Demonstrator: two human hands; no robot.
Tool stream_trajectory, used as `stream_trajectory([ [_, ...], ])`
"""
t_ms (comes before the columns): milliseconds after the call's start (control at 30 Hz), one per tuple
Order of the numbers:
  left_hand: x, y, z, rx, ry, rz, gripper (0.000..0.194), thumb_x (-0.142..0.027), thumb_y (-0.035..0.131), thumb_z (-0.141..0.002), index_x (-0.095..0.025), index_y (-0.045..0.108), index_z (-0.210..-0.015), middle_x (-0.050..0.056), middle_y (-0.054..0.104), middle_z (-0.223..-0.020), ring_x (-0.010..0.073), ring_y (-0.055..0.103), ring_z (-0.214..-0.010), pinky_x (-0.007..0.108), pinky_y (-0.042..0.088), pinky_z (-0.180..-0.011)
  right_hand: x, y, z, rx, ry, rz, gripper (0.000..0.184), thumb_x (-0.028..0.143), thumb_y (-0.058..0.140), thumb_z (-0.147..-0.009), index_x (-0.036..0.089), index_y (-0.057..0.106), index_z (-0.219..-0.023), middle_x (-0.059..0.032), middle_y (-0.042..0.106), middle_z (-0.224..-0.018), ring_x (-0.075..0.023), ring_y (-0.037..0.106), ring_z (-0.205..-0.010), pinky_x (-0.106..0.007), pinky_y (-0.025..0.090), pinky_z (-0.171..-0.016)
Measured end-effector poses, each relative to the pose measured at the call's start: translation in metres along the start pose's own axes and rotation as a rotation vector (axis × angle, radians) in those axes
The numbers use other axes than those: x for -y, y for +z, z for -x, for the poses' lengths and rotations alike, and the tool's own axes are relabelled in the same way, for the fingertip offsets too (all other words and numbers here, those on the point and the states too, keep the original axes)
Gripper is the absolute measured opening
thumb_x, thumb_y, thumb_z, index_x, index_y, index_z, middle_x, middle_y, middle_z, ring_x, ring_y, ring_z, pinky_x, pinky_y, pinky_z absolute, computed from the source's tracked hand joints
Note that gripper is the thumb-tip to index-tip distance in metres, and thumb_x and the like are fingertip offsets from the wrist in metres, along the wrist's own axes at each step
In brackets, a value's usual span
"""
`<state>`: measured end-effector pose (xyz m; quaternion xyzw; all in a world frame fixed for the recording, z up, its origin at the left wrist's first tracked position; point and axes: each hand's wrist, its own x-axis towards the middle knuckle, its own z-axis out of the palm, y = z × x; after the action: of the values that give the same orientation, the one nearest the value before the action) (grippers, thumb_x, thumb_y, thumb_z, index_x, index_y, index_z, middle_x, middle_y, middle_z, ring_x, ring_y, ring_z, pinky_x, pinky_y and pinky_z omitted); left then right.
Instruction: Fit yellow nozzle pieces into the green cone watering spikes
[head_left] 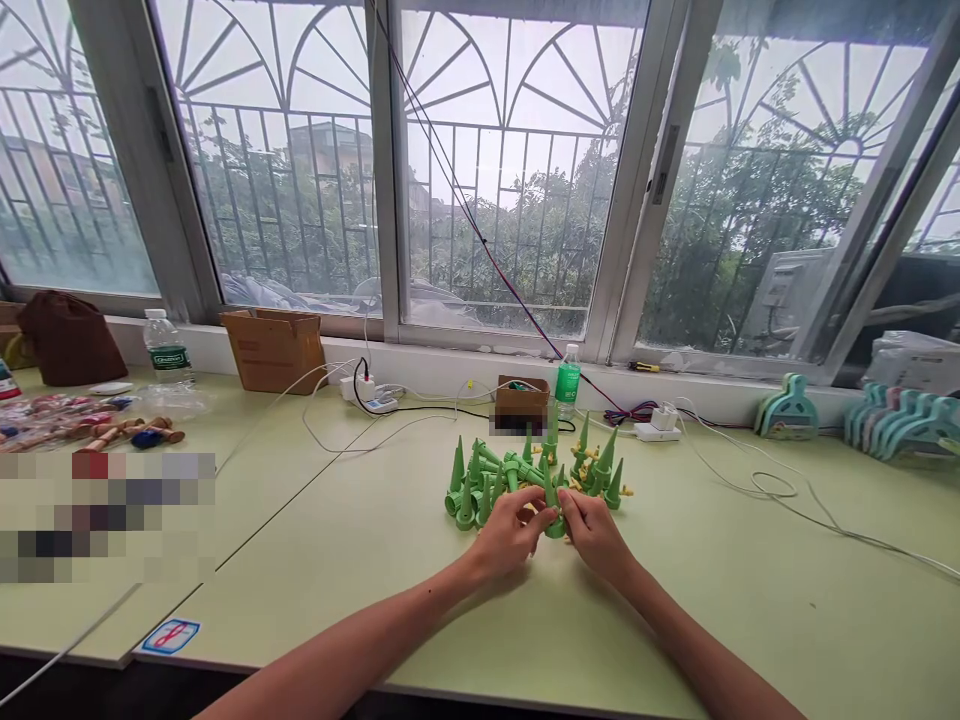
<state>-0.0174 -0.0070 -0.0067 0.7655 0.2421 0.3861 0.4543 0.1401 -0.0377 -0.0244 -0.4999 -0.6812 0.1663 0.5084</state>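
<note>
A green plastic plant-watering spike [553,522] stands point-up between my hands, just above the table. My left hand [511,530] grips its lower part with thumb and fingers. My right hand [598,532] is closed in a pinch at the spike's right side, its fingertips touching it; any small part between them is hidden. Behind my hands spreads a cluster of similar green spikes [459,468], some upright and some lying down. Small yellow valve pieces [627,491] stick out of several spikes on the right and lie among the others.
Behind the spikes stand a small brown box [523,400] and a water bottle [568,380]. Cables and a white power strip [657,430] run along the window side. Green hangers [787,408] are at right; a carton [271,350] and wooden-handled items [127,434] are at left.
</note>
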Motion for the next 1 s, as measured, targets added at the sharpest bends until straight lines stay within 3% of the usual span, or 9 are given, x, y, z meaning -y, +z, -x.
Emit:
stream_trajectory([
  [133,-0.0005,0.0004,0.0015,-0.066,0.221,-0.31,0.023,-0.029,0.051,-0.091,-0.016,0.054,-0.072,0.0,0.049,-0.074,0.0095,0.043,-0.06,0.021,0.035,-0.054,-0.006,0.0025,-0.0009,0.004,0.079,-0.099,0.051,0.053,0.036,-0.095,0.021,0.034,-0.055,0.0038,0.036,-0.044,-0.0103,0.033,-0.042,-0.024,0.029,-0.043],
  [233,0.0004,0.0,0.0022,-0.049,0.278,-0.41,0.017,-0.023,0.049,-0.091,-0.016,0.059,-0.08,0.001,0.049,-0.078,0.0104,0.043,-0.063,0.022,0.036,-0.057,-0.0085,0.0037,-0.0019,0.01,0.111,-0.151,0.052,0.054,0.037,-0.093,0.022,0.033,-0.053,0.0046,0.034,-0.041,-0.0095,0.031,-0.039,-0.024,0.027,-0.041],
  [767,0.0003,0.0009,0.0034,-0.06,0.249,-0.401,0.015,-0.024,0.052,-0.091,-0.015,0.061,-0.082,0.001,0.053,-0.078,0.0097,0.043,-0.062,0.021,0.036,-0.058,-0.0036,0.0017,-0.0019,0.031,0.116,-0.203,0.051,0.055,0.04,-0.092,0.021,0.035,-0.054,0.0053,0.033,-0.041,-0.0086,0.03,-0.038,-0.023,0.027,-0.039],
  [1000,-0.0004,0.0019,0.0014,-0.065,0.163,-0.291,0.023,-0.03,0.053,-0.089,-0.015,0.058,-0.073,0.0,0.053,-0.075,0.0067,0.042,-0.053,0.019,0.033,-0.047,-0.0065,0.0012,-0.0006,0.035,0.119,-0.213,0.05,0.054,0.04,-0.093,0.021,0.037,-0.056,0.0053,0.034,-0.043,-0.0088,0.031,-0.039,-0.023,0.027,-0.04],
])
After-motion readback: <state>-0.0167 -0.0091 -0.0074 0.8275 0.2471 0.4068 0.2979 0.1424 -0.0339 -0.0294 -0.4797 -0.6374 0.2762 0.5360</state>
